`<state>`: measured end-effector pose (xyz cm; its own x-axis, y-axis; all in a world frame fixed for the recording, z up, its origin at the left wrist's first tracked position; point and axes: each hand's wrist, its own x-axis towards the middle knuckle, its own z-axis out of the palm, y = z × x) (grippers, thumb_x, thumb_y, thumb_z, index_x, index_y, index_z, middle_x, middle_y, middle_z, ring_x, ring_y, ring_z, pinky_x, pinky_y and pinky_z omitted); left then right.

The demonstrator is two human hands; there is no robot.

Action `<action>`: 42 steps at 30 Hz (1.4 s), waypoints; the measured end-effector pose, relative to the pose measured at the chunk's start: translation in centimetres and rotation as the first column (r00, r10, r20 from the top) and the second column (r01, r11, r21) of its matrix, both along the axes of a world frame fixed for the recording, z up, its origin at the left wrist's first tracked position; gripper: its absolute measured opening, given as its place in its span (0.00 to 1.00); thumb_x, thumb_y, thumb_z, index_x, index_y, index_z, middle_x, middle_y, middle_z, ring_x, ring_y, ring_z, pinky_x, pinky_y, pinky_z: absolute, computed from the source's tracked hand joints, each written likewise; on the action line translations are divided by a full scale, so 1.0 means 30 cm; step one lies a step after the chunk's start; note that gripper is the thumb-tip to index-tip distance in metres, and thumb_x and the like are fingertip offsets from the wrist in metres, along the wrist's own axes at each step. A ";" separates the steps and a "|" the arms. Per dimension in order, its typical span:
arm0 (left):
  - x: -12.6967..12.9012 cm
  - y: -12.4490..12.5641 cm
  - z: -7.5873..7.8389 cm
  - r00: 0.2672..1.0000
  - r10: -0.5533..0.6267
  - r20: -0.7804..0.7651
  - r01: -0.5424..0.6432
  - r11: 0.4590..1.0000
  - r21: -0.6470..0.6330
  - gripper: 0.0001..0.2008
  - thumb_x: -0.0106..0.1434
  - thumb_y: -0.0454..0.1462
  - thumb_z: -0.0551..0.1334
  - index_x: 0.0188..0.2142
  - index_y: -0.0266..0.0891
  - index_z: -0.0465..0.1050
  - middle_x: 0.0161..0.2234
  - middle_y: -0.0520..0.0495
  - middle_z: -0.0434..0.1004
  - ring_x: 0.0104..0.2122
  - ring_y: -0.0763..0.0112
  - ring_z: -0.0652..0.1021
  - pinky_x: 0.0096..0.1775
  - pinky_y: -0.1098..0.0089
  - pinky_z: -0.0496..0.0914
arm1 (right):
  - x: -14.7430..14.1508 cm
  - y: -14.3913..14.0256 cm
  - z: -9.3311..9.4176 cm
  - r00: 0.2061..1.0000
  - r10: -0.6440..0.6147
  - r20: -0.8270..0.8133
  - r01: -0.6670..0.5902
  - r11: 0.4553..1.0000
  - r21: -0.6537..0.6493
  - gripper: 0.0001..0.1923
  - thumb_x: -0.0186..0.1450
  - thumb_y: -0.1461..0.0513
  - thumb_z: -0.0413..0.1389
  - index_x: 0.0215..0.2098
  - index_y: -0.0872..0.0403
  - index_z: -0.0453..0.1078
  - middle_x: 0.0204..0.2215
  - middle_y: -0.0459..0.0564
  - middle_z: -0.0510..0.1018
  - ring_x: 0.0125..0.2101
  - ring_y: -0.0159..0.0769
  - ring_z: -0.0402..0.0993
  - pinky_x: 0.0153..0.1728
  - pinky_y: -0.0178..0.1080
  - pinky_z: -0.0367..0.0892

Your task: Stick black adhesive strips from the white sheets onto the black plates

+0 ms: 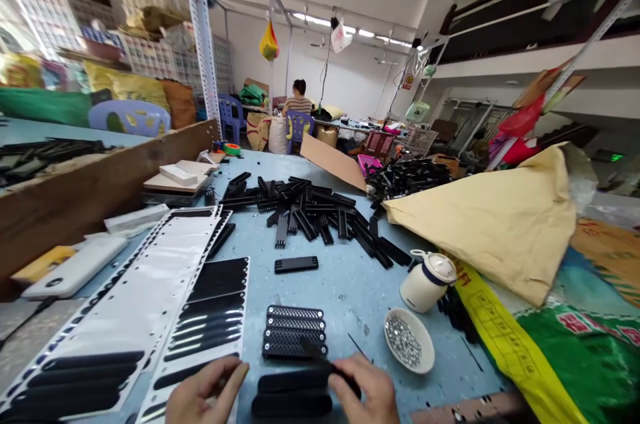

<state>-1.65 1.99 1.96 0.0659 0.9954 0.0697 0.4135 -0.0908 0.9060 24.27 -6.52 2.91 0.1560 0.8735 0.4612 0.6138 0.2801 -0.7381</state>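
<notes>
Though blurry, object in right fingers

On the yellow sacking at near right, one Chinese character, probably 料, is readable; red-and-white characters on the green sacking beside it and the far yellow sign are illegible.

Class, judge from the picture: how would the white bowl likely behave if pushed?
The bowl would probably slide rather than roll, sitting upright on the table. A hard shove might spill the small shiny bits lying loose under its open top.
</notes>
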 end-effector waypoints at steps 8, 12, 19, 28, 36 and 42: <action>0.086 0.012 -0.002 0.915 -0.258 -0.309 0.330 0.920 0.209 0.11 0.61 0.40 0.58 0.35 0.42 0.80 0.32 0.48 0.84 0.30 0.63 0.83 0.34 0.69 0.77 | 0.048 0.026 -0.071 0.956 -0.084 -0.282 0.011 0.968 -0.251 0.08 0.61 0.59 0.60 0.31 0.56 0.78 0.25 0.51 0.81 0.25 0.38 0.78 0.26 0.35 0.72; 0.092 0.001 -0.015 0.867 -0.335 -0.368 0.416 0.895 0.164 0.11 0.61 0.39 0.56 0.32 0.42 0.78 0.30 0.48 0.84 0.31 0.63 0.82 0.35 0.67 0.76 | 0.027 0.021 -0.076 0.977 -0.020 -0.213 -0.034 0.969 -0.247 0.05 0.59 0.63 0.59 0.29 0.55 0.78 0.23 0.49 0.79 0.24 0.36 0.75 0.24 0.34 0.68; 0.096 0.065 -0.033 0.903 -0.246 -0.351 0.282 0.958 0.054 0.09 0.59 0.42 0.58 0.31 0.41 0.74 0.24 0.51 0.79 0.24 0.66 0.78 0.29 0.69 0.71 | 0.028 0.071 -0.062 0.996 0.061 -0.062 -0.075 0.966 -0.248 0.05 0.58 0.68 0.60 0.30 0.54 0.79 0.25 0.50 0.81 0.27 0.37 0.77 0.30 0.35 0.69; 0.120 0.132 -0.007 0.906 -0.257 -0.337 0.274 0.962 0.004 0.05 0.55 0.39 0.61 0.29 0.41 0.72 0.23 0.52 0.77 0.24 0.66 0.77 0.28 0.70 0.67 | 0.049 0.142 -0.053 0.993 0.115 -0.015 -0.115 0.964 -0.240 0.05 0.60 0.66 0.60 0.32 0.55 0.79 0.26 0.51 0.80 0.27 0.38 0.76 0.30 0.38 0.69; 0.089 0.091 -0.028 0.932 -0.257 -0.257 0.266 0.964 -0.001 0.06 0.56 0.37 0.59 0.33 0.43 0.75 0.30 0.52 0.81 0.32 0.65 0.79 0.37 0.67 0.70 | 0.064 0.157 -0.041 0.969 0.172 0.178 -0.161 0.984 -0.071 0.06 0.65 0.66 0.56 0.37 0.55 0.76 0.32 0.53 0.79 0.33 0.40 0.74 0.35 0.42 0.71; 0.065 0.068 -0.038 0.949 -0.271 -0.162 0.270 0.962 -0.029 0.09 0.56 0.36 0.61 0.36 0.43 0.77 0.33 0.52 0.82 0.34 0.66 0.81 0.39 0.66 0.73 | 0.062 0.141 -0.029 0.931 0.255 0.261 -0.238 0.966 -0.098 0.07 0.66 0.67 0.55 0.40 0.55 0.75 0.31 0.53 0.78 0.32 0.40 0.73 0.33 0.42 0.70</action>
